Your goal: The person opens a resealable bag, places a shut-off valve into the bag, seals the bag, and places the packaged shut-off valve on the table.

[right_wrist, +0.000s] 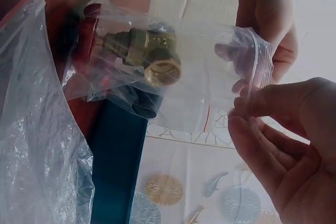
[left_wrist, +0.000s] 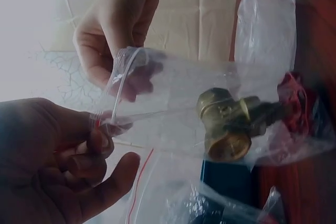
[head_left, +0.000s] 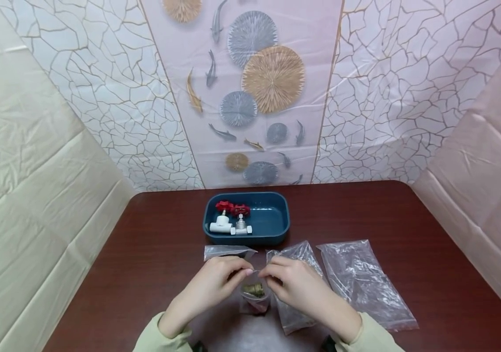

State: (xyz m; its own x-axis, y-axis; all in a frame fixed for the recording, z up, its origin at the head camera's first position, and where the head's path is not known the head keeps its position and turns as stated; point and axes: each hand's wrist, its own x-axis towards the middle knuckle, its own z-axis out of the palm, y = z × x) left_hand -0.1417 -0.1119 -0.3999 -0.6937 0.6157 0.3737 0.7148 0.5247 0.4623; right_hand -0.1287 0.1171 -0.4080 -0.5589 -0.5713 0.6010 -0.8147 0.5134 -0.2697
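Observation:
A brass valve [left_wrist: 226, 124] with a red handwheel [right_wrist: 86, 43] sits inside a clear zip bag [left_wrist: 173, 85], handwheel at the bag's bottom. My left hand [head_left: 216, 279] pinches the bag's top edge between thumb and fingers. Close beside it, my right hand [head_left: 296, 283] pinches the same zip edge from the other side. The bag hangs down from both hands, in front of me, and the valve's open brass end faces up toward the zip.
Beyond the hands stands a blue tray [head_left: 272, 238] holding a white valve [head_left: 221, 225] and a silver valve [head_left: 241, 227], both with red handwheels. Flat clear bags lie nearby: one at left [head_left: 224, 251], one behind the right hand [head_left: 294, 318], another at far right [head_left: 374, 288].

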